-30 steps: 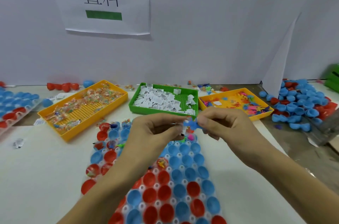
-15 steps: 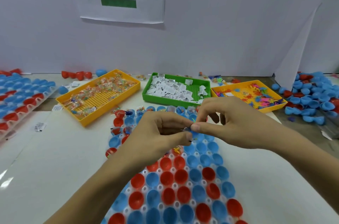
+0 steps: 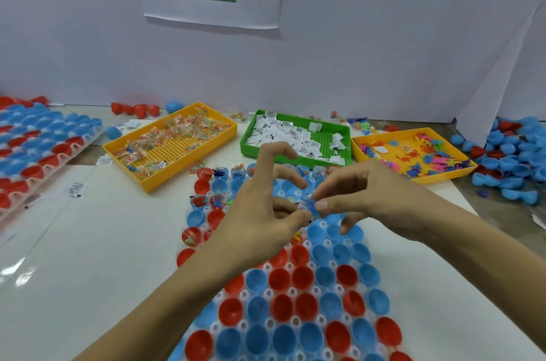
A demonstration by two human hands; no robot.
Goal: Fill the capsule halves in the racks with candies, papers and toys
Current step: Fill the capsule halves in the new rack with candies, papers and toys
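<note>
A clear rack (image 3: 291, 291) of red and blue capsule halves lies in front of me on the white table. Some halves in its far rows hold candies, papers and toys; the near ones look empty. My left hand (image 3: 260, 213) and my right hand (image 3: 363, 198) meet above the rack's upper middle. Between their fingertips is a small blue toy (image 3: 308, 204) with a bit of white paper; both hands pinch it. My left index finger arches up, free.
Behind the rack stand a yellow tray of wrapped candies (image 3: 170, 143), a green tray of folded papers (image 3: 297, 136) and a yellow tray of small toys (image 3: 413, 153). A second filled rack (image 3: 38, 147) lies at left. Loose capsule halves (image 3: 514, 159) pile at right.
The camera view has tilted down and the hands sit lower over the rack. My left index and middle fingers have lifted and spread; both hands still pinch the small blue toy.
</note>
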